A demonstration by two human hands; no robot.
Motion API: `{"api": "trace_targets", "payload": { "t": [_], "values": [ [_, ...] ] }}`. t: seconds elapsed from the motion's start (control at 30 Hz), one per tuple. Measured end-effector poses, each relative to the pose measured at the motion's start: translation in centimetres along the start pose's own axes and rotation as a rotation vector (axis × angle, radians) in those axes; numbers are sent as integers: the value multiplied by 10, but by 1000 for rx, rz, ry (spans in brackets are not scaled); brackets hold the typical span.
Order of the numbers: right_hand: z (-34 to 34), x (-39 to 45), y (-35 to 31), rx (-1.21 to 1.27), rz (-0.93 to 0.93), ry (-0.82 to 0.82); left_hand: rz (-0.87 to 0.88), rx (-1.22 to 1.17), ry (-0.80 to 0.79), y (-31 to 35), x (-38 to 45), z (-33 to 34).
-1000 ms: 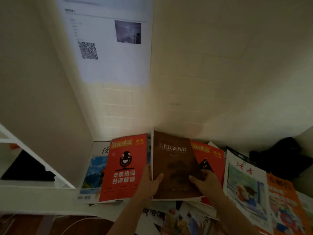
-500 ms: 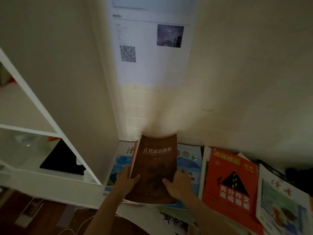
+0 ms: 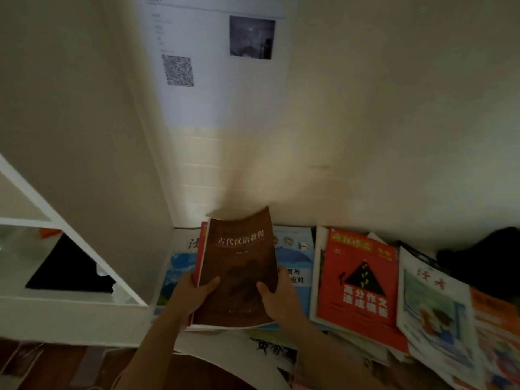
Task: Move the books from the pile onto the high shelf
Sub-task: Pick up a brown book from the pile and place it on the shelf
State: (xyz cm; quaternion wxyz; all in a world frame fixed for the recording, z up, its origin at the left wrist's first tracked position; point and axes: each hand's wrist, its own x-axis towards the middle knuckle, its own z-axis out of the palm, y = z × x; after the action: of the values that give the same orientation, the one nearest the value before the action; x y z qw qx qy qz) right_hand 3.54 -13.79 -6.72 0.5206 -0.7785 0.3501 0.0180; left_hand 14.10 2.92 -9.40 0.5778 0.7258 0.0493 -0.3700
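Observation:
A brown book (image 3: 239,266) with white characters on its cover is held up over the pile, stacked on a red-covered book (image 3: 200,249) whose edge shows at its left. My left hand (image 3: 194,296) grips the stack's lower left edge, thumb on the brown cover. My right hand (image 3: 280,298) grips the lower right edge. Beneath lies the pile of books: a blue one (image 3: 295,257), a red-orange one (image 3: 357,280) with a black triangle, and a white magazine (image 3: 433,302) to the right.
A white shelf unit (image 3: 70,229) stands at the left, with a black object (image 3: 70,266) in its lower compartment. A printed sheet (image 3: 213,63) with a QR code hangs on the wall. A dark bundle (image 3: 484,257) sits at the far right.
Both hands lifted the brown book, together with the red book under it, and carried it left towards the shelf unit. The camera view swung left and up.

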Motion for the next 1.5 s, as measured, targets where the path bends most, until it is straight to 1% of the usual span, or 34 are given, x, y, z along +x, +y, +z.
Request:
{"api": "trace_targets", "payload": {
  "t": [0.13,0.23,0.3,0.37,0.4,0.47,0.53,0.6,0.63,0.77,0.83,0.93,0.97,1.0,1.13,1.2,1.27,1.33,1.4,1.43,1.47,1.5],
  "values": [
    [-62,-27,2,45,-93,97,120,3,-66,28,-27,43],
    [-125,-40,11,68,-75,247,223,53,-142,61,-34,96],
    [-158,-45,20,33,-56,333,230,87,-209,74,-35,132],
    [-186,-50,36,-4,-22,370,223,117,-281,77,-34,170],
    [-196,-53,45,-23,7,381,248,175,-283,74,-33,187],
    [-208,-54,65,-52,60,392,294,422,-209,60,-21,215],
    [-211,-52,85,-84,76,377,273,635,-155,44,-11,231],
    [-208,-48,103,-109,75,351,220,729,-159,26,2,236],
    [-206,-46,109,-99,83,344,198,732,-152,22,5,237],
    [-208,-41,128,-71,89,330,214,570,-176,37,-5,247],
    [-211,-40,134,-44,80,317,139,427,-177,42,-6,252],
    [-215,-39,140,6,72,295,32,243,-115,42,-3,251],
    [-215,-38,142,18,69,292,-11,162,-112,42,-1,251],
    [-216,-38,144,20,70,292,-40,132,-127,43,0,252],
    [-216,-38,144,-20,67,291,36,301,-210,46,-1,261],
    [-217,-39,144,-46,49,276,100,292,-238,47,-9,257],
    [-218,-39,142,-41,42,233,177,248,-227,46,-20,247],
    [-222,-37,132,68,50,182,247,160,-214,51,-37,233],
    [-225,-32,112,304,47,146,311,61,-235,63,-52,216],
    [-225,-27,100,476,57,91,336,32,-257,70,-57,206],
    [-223,-21,90,660,64,-4,361,17,-278,77,-61,197],
    [-220,-17,80,789,66,-109,378,-1,-294,83,-63,189]
  ]
}}
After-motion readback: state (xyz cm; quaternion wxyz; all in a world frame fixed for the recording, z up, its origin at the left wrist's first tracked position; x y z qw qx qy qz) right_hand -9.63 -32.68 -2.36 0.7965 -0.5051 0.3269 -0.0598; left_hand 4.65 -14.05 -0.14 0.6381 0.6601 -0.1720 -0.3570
